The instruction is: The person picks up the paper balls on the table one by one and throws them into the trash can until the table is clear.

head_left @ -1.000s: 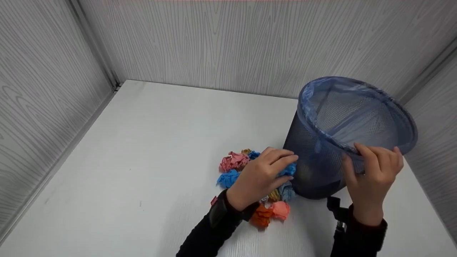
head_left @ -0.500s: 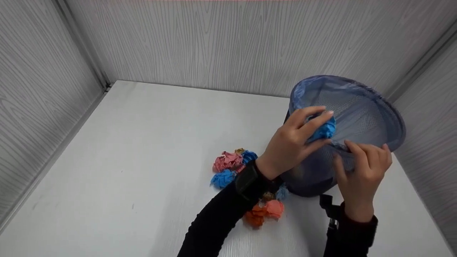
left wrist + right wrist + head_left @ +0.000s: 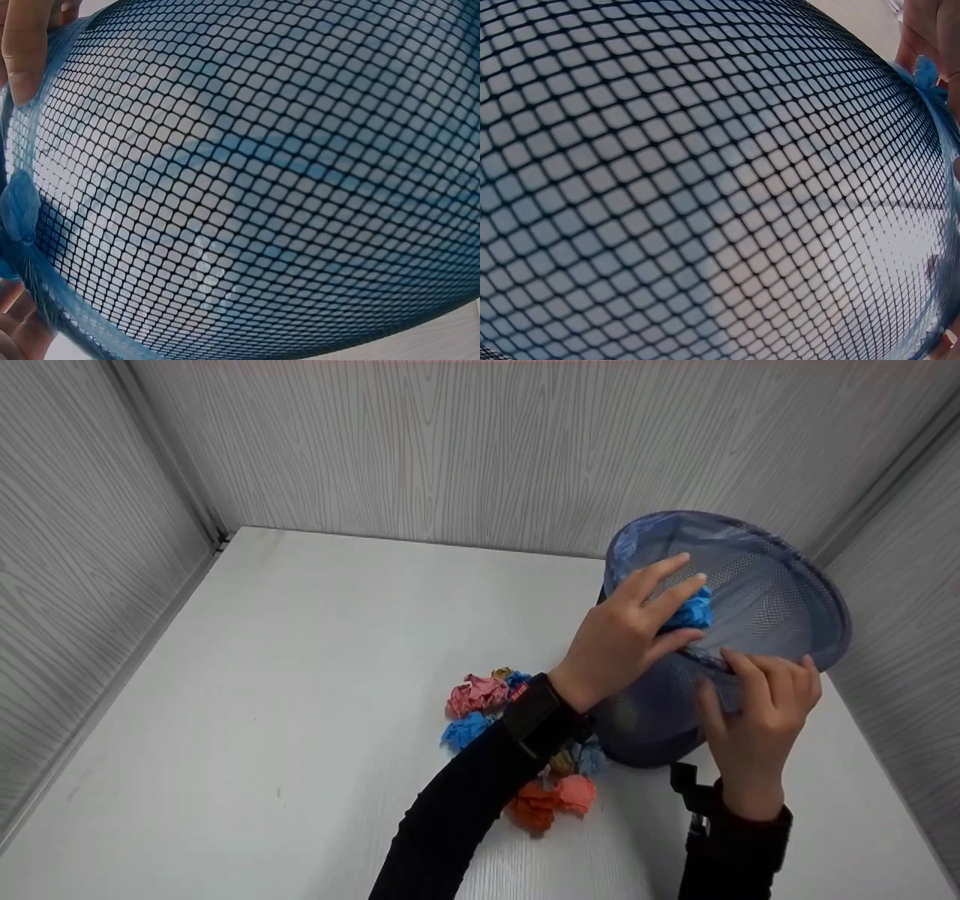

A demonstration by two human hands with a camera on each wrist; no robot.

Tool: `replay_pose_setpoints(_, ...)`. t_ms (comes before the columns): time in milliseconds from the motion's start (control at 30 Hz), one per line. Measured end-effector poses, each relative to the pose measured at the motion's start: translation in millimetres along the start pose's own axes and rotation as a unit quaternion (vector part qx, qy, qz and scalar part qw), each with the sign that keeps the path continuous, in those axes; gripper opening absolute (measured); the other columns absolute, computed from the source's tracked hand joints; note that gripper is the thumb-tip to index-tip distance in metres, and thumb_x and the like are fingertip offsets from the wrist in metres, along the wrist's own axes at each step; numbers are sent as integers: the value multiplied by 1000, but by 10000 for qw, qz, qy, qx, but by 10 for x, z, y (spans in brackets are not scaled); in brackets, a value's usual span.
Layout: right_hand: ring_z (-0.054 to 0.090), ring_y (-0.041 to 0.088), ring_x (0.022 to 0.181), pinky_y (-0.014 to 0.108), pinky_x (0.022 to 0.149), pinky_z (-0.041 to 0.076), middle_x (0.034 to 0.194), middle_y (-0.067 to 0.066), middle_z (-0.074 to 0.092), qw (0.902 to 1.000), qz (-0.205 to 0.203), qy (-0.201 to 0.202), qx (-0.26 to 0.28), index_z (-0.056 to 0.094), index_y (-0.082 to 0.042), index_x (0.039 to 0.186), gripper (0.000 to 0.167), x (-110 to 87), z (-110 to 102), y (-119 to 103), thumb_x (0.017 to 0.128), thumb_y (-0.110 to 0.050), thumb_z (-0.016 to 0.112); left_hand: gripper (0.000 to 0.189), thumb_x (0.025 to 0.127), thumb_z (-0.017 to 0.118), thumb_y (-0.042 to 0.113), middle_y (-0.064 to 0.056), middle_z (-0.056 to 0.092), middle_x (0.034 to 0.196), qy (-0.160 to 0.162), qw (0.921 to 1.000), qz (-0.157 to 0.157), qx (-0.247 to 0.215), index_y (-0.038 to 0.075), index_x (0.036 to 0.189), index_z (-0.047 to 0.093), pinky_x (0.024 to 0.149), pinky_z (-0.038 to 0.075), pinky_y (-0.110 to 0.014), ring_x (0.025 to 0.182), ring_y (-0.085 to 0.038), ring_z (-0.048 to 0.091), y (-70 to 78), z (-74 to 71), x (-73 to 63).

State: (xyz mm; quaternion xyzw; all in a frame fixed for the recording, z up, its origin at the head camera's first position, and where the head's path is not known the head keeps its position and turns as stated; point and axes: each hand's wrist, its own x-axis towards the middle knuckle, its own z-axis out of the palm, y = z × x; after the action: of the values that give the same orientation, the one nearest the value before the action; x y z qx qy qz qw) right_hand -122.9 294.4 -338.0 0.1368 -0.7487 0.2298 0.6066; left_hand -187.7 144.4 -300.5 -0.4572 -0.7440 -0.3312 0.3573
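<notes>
A dark mesh wastebasket point(image 3: 637, 727), lined with a translucent blue bag, leans with its mouth toward me. My right hand point(image 3: 761, 720) pinches its near rim, thumb outside and fingers over the edge. Over the mouth is my left hand point(image 3: 622, 634), its fingers spread and extended. Just beyond them, inside the mouth, shows a crumpled blue paper ball point(image 3: 696, 609), partly hidden by the hand. Both wrist views are mostly filled by mesh; a bunched knot of the bag point(image 3: 21, 206) shows in the left one, and fingers point(image 3: 926, 30) at the right one's upper corner.
Left of the basket lies a pile of crumpled paper balls, among them a pink one point(image 3: 476, 695), a blue one point(image 3: 465, 731), an orange one point(image 3: 534, 808) and a coral one point(image 3: 576, 793). The left forearm covers part of it. Grey wood-grain walls point(image 3: 420, 450) enclose the white table point(image 3: 315, 660).
My left hand has carried the blue paper ball from the pile up and right to the basket mouth, and its fingers have spread. My right hand keeps hold of the rim.
</notes>
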Motion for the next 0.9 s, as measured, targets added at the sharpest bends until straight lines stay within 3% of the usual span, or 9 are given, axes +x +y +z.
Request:
replay_pose_setpoints(233, 43, 39, 74, 51, 94, 20, 74, 21, 53, 9999, 73, 97, 22, 61, 7, 81, 24, 32, -28, -46, 71, -15, 61, 40, 94, 41, 32, -16, 39, 129, 39, 9993, 281, 254, 5, 120, 52, 94, 27, -16, 123, -21, 30, 18, -89, -153)
replay_pose_setpoints(333, 43, 39, 74, 51, 94, 20, 74, 21, 52, 9999, 97, 112, 88, 61, 7, 81, 23, 41, -14, -85, 70, -13, 62, 36, 92, 47, 30, -17, 41, 126, 76, 9991, 378, 167, 4, 114, 55, 95, 27, -18, 120, -22, 35, -7, -184, -320)
replay_pose_setpoints(433, 43, 38, 74, 51, 94, 20, 73, 20, 53, 9996, 146, 119, 195, 62, 6, 80, 22, 31, 15, -118, 69, -13, 63, 34, 89, 52, 29, -16, 42, 124, -175, 9994, 270, 111, 3, 110, 57, 94, 30, -19, 117, -22, 37, -42, -287, -559)
replay_pose_setpoints(533, 43, 37, 74, 51, 94, 21, 73, 19, 53, 9995, 179, 118, 246, 62, 6, 80, 23, 12, 29, -130, 71, -16, 64, 35, 86, 57, 31, -14, 45, 123, -689, 9974, -11, 195, 4, 109, 58, 85, 38, -17, 115, -20, 40, -48, -344, -829)
replay_pose_setpoints(633, 43, 37, 74, 51, 94, 21, 73, 19, 53, 9996, 185, 144, 180, 62, 5, 80, 27, 8, 28, -125, 75, -21, 63, 37, 82, 61, 32, -11, 48, 119, -1341, 9900, -300, 318, 6, 108, 59, 74, 43, -16, 110, -18, 44, -25, -342, -1071)
replay_pose_setpoints(767, 43, 38, 74, 51, 94, 21, 73, 20, 53, 9995, 203, 197, 104, 62, 6, 79, 30, 25, 31, -124, 77, -24, 61, 36, 79, 65, 34, -8, 52, 108, -2228, 9726, -470, 474, 8, 103, 60, 69, 46, -19, 96, -17, 49, 22, -304, -1302)
replay_pose_setpoints(900, 43, 38, 74, 50, 94, 21, 72, 20, 53, 9994, 235, 243, 61, 61, 6, 79, 31, 52, 40, -141, 78, -26, 59, 35, 76, 66, 39, -4, 54, 93, -3033, 9492, -527, 655, 10, 96, 62, 62, 45, -19, 83, -15, 49, 76, -278, -1464)
